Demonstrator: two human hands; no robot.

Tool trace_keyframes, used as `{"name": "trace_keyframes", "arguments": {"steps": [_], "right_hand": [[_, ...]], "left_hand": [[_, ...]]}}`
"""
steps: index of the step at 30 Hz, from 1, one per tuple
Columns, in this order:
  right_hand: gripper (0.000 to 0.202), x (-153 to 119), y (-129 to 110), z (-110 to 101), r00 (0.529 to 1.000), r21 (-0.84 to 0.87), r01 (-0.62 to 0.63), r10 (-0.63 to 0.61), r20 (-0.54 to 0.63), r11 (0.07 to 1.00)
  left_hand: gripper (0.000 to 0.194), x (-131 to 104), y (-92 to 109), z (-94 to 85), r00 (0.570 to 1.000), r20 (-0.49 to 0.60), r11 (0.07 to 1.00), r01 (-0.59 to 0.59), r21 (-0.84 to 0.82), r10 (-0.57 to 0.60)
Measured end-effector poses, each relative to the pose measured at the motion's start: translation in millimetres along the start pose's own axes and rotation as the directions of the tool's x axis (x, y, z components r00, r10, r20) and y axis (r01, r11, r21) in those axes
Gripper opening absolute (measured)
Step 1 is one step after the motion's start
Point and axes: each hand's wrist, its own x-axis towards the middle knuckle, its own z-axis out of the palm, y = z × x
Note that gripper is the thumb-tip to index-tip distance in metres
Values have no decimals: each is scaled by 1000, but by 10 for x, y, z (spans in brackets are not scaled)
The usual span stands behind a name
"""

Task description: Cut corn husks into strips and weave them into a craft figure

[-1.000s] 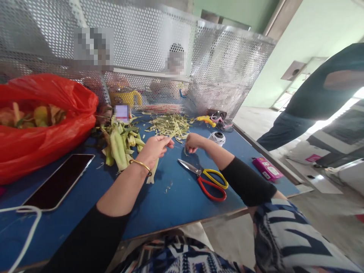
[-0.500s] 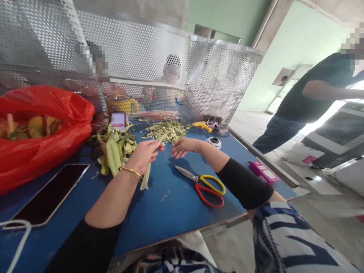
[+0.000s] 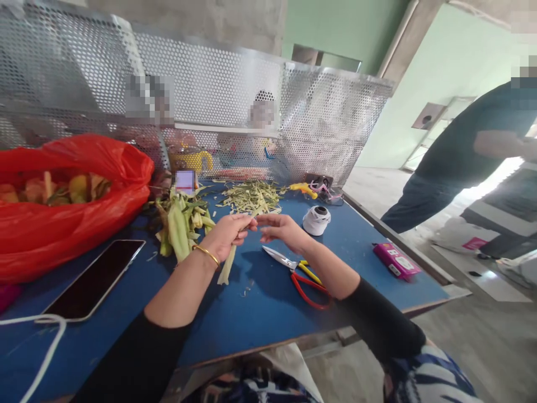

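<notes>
My left hand [image 3: 230, 232], with a gold bangle at the wrist, is closed on a pale green corn husk strip [image 3: 226, 267]. One end of the strip hangs below the palm; the other shows above the fingers. My right hand [image 3: 282, 230] meets the left fingertips, its index finger and thumb pinched at the strip's upper part, the other fingers loosely curled. Scissors [image 3: 289, 264] with one red and one yellow handle lie below my right hand, partly behind the forearm. A heap of shredded husk strips [image 3: 251, 196] lies beyond both hands. Whole corn husks [image 3: 179, 226] are piled left of them.
A red plastic bag [image 3: 126, 162] of scraps and a phone [image 3: 94, 280] are on the left of the blue table [image 3: 251, 330]. A white thread spool [image 3: 316, 221], pink-framed glasses [image 3: 325, 190] and a pink packet [image 3: 396, 261] sit right. A perforated metal screen [image 3: 218, 78] stands behind; a person [image 3: 457, 151] stands right.
My right hand has come left to meet my left hand at the husk strip. The view has shifted slightly, and my right forearm now covers part of the scissors' handles.
</notes>
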Motion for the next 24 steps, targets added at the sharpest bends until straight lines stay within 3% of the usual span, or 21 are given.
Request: {"name": "trace_keyframes", "arguments": {"steps": [2,5,8,14,17,19,21,24], "right_hand": [[36,-122,58,86,999,144,6,-14,51,990],[25,-191,113,149,999,161,-49,47,18,986],[28,-196,146,111,996,85,-68,73,-52,994],[28,-151,159,-140,994,-81,7,-16,-109,997],[19,-184,109,-243,987,-288,-40,-7,-159,957],[12,-296,56,-285,992,-578,-69,-8,-129,813],[13,-484,11,-298,998,-842,-69,39,-57,535],[22,-804,9,-269,988,-973,-94,139,-66,210]], "left_hand": [[18,-21,-35,42,999,50,1000,2,1,-2],[19,-36,-74,91,994,105,999,34,13,-35],[20,-15,-103,99,991,118,998,63,11,-63],[21,82,-171,63,991,68,992,121,-19,-119],[24,97,-174,50,989,79,991,131,-38,-128],[26,89,-153,41,991,71,992,114,-50,-110],[26,75,-121,32,994,47,993,97,-63,-94],[26,60,-76,28,995,7,991,95,-89,-95]]}}
